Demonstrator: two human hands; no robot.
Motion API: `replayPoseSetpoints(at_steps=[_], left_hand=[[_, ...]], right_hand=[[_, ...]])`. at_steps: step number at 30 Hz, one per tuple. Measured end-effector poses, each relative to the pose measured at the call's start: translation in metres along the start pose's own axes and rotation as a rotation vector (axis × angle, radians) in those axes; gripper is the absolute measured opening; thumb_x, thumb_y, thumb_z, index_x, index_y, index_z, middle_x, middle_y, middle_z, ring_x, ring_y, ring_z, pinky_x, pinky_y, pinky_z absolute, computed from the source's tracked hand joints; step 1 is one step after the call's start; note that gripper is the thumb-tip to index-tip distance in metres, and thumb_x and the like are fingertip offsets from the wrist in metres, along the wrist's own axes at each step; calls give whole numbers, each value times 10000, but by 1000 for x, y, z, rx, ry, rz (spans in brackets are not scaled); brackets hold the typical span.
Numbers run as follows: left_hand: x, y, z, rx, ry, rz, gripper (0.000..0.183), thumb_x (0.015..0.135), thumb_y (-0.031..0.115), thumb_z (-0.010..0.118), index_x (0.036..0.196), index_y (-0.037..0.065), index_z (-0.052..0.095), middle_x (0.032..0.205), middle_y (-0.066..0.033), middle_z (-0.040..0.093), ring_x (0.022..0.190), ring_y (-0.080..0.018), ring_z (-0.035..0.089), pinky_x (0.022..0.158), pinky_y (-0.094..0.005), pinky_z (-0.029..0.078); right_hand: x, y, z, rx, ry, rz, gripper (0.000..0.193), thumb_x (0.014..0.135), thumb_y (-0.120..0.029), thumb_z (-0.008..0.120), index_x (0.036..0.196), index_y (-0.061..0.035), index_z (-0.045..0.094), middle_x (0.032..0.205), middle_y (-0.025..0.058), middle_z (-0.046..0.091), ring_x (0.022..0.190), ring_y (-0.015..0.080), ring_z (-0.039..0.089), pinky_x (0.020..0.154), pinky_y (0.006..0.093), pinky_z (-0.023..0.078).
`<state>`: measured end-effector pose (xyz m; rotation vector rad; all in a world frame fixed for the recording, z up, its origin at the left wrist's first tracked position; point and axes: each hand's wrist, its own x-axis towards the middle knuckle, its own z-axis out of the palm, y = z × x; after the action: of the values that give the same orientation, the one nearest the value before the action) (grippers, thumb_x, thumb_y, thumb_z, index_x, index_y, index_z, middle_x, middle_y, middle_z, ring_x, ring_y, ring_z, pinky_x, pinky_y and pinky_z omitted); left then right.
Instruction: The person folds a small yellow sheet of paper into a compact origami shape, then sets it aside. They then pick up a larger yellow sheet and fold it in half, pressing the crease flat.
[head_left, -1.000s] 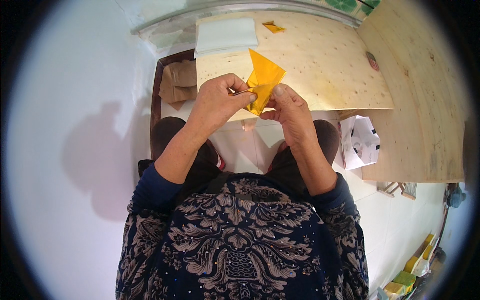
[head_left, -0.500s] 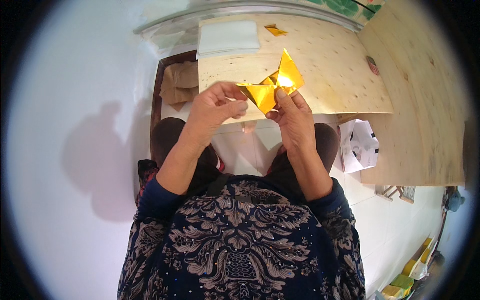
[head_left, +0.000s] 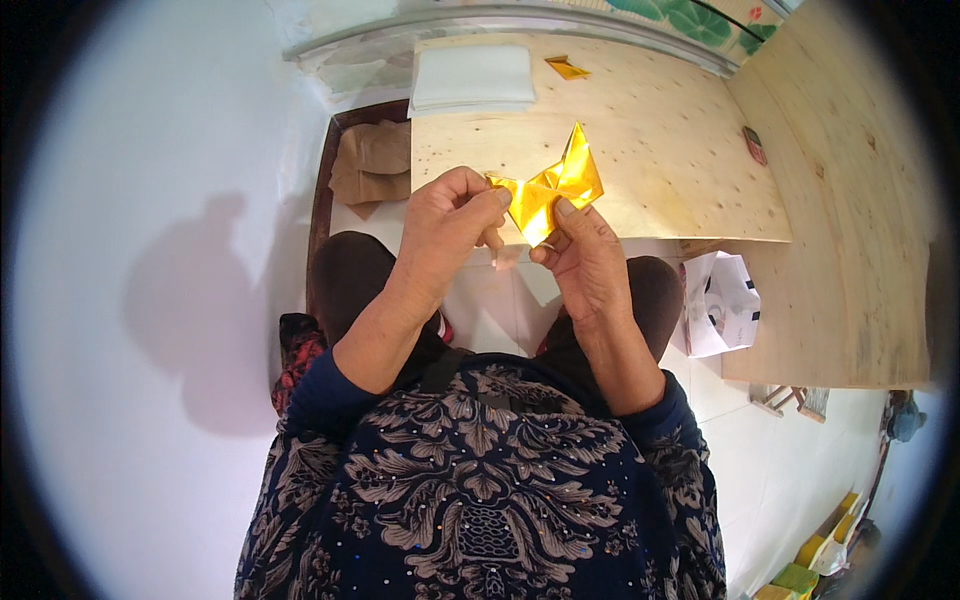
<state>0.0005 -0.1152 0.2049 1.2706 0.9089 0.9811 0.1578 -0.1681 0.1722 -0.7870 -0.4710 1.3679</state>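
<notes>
Gold foil paper (head_left: 548,190), half folded into a winged shape, sits pinched between both hands above the near edge of a plywood board (head_left: 640,150). The left hand (head_left: 450,220) closes its thumb and forefinger on the paper's left flap; the right hand (head_left: 585,255) clamps the lower middle from beneath, thumb up on the foil. The two hands are close together, nearly touching, so the sheet stays taut between them and the creases face up toward the eyes; one pointed wing stands free above the right fingers. Holding it in the air instead of flat on the board lets both sides of the fold be reached, as I judge it.

Farther back on the board a stack of white sheets (head_left: 472,78) lies square at the far left corner, within reach but out of the way. A small folded gold piece (head_left: 566,68) lies just beside it to the right, apart from the stack. A small dark object (head_left: 754,146) rests near the board's right edge; what it is I cannot tell.

As for containers: a brown paper bag (head_left: 372,165) lies crumpled on a dark-framed surface left of the board, its contents hidden. A white bag (head_left: 722,300) with dark marks stands on the floor right of the knees; its mouth is not shown clearly, so what it holds is unknown.
</notes>
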Motion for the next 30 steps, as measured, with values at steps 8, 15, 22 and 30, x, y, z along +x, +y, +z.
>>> replayPoseSetpoints(at_steps=[8, 15, 22, 30], left_hand=[[-3, 9, 1, 26, 19, 61, 187, 867, 159, 613, 761, 8, 586, 652, -25, 570, 519, -53, 521, 499, -182, 401], [-3, 9, -4, 52, 15, 77, 200, 879, 172, 608, 772, 4, 600, 648, -21, 576, 538, -51, 515, 499, -190, 409], [4, 21, -4, 62, 105, 231, 136, 860, 113, 646, 838, -21, 649, 709, -16, 627, 624, -35, 544, 549, -178, 423], [5, 47, 5, 132, 89, 300, 155, 848, 116, 662, 861, -38, 673, 721, -8, 639, 653, -29, 547, 584, -177, 449]], right_hand=[[-5, 0, 7, 11, 18, -15, 283, 929, -197, 607, 1148, -19, 589, 988, 78, 663, 768, 137, 652, 608, 256, 561], [-9, -1, 8, -30, -1, 15, 268, 937, -192, 591, 1159, -47, 558, 1009, 55, 656, 806, 114, 635, 636, 249, 541], [-14, 6, 7, -61, -74, 54, 267, 919, -153, 615, 1149, -24, 579, 1020, 96, 665, 867, 187, 664, 693, 308, 566], [-28, 8, 12, 103, -152, 144, 250, 914, -143, 623, 1126, -16, 586, 1014, 115, 666, 881, 202, 677, 693, 331, 587]])
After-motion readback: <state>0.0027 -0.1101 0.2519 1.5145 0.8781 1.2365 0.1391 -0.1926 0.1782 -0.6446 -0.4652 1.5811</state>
